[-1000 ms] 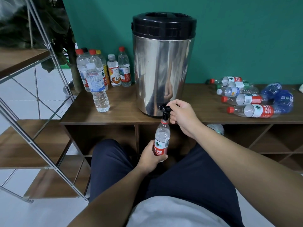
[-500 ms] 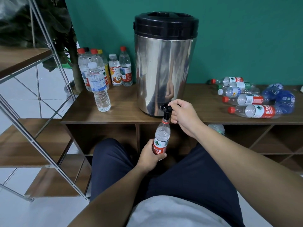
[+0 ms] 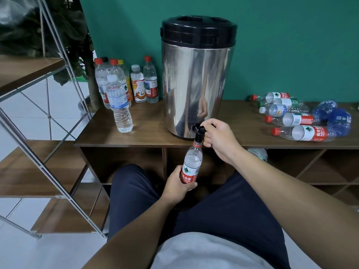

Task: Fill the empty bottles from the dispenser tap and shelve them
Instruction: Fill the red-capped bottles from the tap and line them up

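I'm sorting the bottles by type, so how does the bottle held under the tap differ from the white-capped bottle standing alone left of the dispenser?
The held bottle has a red label and no cap on; the white-capped bottle has a blue label and is closed. The held bottle is gripped by the left hand below the tabletop; the white-capped bottle stands free on the table. Both are clear plastic.

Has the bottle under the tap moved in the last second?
No. The bottle stays with its neck right under the tap of the steel dispenser, gripped by the left hand.
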`<state>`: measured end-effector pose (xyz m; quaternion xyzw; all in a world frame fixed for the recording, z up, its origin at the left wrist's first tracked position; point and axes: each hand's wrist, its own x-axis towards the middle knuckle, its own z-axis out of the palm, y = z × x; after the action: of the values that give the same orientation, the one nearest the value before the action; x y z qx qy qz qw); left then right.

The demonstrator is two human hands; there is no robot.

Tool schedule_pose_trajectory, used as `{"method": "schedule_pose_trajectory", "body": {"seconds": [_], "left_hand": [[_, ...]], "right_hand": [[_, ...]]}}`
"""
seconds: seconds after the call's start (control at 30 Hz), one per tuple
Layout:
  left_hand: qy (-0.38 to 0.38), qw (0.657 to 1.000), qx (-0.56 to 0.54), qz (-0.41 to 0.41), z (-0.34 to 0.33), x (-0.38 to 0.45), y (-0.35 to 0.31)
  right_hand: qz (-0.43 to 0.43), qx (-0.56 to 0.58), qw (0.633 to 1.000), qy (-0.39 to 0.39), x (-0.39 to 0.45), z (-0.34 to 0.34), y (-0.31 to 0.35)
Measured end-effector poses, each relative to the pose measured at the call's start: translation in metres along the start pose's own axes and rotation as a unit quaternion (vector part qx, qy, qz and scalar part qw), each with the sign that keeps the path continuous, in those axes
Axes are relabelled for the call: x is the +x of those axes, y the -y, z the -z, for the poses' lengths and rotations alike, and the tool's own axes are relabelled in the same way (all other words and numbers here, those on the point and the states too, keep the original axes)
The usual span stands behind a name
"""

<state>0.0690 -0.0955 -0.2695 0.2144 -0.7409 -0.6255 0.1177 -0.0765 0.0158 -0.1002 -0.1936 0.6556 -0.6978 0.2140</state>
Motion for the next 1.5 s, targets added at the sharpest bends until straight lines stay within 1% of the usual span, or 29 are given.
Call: {"method": "schedule_pose_trajectory", "body": {"seconds": [0.9,1.5], "left_hand": [[-0.001,1.0,-0.008,0.001,0.0027,-0.0031,0.0016],[0.007,1.0,-0.014,0.002,0.0025,-0.0056,0.0001]], "right_hand": [[0.0,-0.013,1.0,0.0,0.0003,0.0007,0.0004],[0.006,-0.023,0.999,-0.028,-0.0086,-0.0041,0.0031]]}}
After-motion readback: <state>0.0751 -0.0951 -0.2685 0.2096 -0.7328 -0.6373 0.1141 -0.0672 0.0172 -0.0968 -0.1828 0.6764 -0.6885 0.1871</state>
